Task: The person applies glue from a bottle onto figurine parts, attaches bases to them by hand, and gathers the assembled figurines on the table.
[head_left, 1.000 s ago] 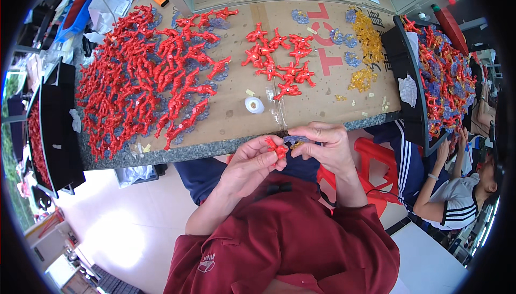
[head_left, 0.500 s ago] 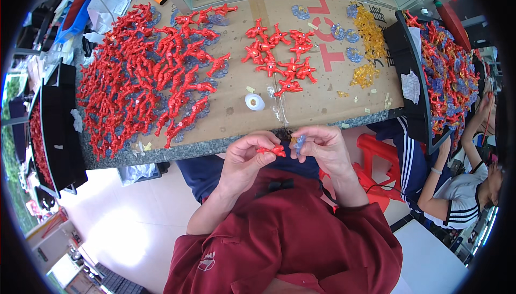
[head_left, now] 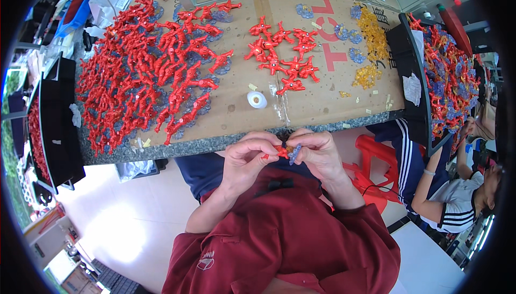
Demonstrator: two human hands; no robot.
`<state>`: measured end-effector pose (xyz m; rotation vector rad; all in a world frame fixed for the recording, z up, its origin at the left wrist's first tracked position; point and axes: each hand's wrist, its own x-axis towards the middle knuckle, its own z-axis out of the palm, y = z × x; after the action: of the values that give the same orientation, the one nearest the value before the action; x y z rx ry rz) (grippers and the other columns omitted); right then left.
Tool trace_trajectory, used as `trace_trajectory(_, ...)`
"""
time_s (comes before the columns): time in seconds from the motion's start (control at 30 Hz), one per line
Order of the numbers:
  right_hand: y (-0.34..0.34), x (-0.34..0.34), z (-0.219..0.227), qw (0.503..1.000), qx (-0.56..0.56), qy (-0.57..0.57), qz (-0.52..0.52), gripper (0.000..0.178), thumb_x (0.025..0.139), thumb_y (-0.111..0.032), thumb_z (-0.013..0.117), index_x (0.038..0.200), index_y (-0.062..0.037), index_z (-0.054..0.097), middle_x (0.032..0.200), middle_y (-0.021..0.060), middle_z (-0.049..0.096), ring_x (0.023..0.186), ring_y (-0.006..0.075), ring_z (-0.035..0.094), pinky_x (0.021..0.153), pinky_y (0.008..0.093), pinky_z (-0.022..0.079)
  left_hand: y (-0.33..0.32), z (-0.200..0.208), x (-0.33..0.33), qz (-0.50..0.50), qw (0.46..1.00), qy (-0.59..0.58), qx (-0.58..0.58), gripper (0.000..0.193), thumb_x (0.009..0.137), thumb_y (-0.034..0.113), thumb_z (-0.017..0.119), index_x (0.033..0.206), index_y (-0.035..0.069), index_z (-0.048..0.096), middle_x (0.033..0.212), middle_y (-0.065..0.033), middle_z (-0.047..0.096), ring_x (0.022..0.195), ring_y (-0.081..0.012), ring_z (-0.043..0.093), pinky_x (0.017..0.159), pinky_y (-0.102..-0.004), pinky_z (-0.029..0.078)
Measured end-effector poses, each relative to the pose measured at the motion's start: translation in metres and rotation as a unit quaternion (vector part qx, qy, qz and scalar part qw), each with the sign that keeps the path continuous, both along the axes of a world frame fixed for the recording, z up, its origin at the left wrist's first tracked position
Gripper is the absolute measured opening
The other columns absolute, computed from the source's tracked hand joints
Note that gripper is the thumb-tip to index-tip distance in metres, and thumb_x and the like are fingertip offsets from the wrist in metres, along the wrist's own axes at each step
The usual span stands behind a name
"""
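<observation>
Just off the table's near edge, my left hand pinches a small red plastic figure. My right hand pinches a clear bluish plastic piece with a bit of yellow at it, and the two parts meet between my fingertips. Whether they are joined cannot be made out. Beyond my hands, several red figures lie in a loose group on the cardboard. Left of them spreads a large heap of red figures with clear bluish pieces among them. A small white round container stands nearest my hands.
Yellow clear pieces and a few bluish ones lie at the table's right. A black bin full of mixed parts stands at the right end, a dark bin at the left. A co-worker sits on the right.
The red figure and the bluish piece, apart before, have come together as my hands closed the gap. My right hand has turned its piece. The co-worker's arms have shifted.
</observation>
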<state>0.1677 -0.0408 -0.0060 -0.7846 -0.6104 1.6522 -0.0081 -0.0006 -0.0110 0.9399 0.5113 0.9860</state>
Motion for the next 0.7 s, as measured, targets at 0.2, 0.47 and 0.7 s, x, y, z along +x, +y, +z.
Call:
trace_trajectory(0.2, -0.002, 0.001, -0.003, 1.000, 0.001, 0.010, 0.018, 0.026, 0.076, 0.001, 0.065, 0.101, 0.0011, 0.063, 0.092, 0.0090, 0.059, 0.072, 0.0109, 0.056, 0.062, 0.0215, 0.045, 0.001, -0.004, 0.001, -0.016, 0.999, -0.027, -0.028, 0.014, 0.076, -0.010, 0.059, 0.084, 0.001, 0.061, 0.100, -0.0108, 0.056, 0.091, -0.0151, 0.056, 0.082, -0.0281, 0.047)
trace_trajectory(0.47, -0.005, -0.008, 0.009, 0.983, 0.076, -0.166, -0.032, 0.027, 0.071, 0.007, 0.066, 0.098, 0.0022, 0.064, 0.092, 0.0100, 0.058, 0.079, 0.0133, 0.058, 0.071, 0.0240, 0.048, 0.003, -0.006, 0.001, 0.008, 0.998, 0.000, 0.064, 0.012, 0.074, -0.008, 0.062, 0.082, 0.002, 0.060, 0.094, -0.0109, 0.059, 0.090, -0.0191, 0.056, 0.077, -0.0291, 0.048)
trace_trajectory(0.7, -0.009, -0.016, 0.012, 0.966, 0.107, -0.210, -0.107, 0.026, 0.065, 0.005, 0.072, 0.089, 0.0010, 0.064, 0.085, 0.0082, 0.060, 0.075, 0.0146, 0.057, 0.067, 0.0273, 0.046, 0.005, -0.004, 0.005, 0.005, 0.998, -0.055, 0.040, 0.015, 0.070, -0.004, 0.067, 0.083, 0.002, 0.062, 0.090, -0.0101, 0.061, 0.092, -0.0252, 0.056, 0.078, -0.0352, 0.048)
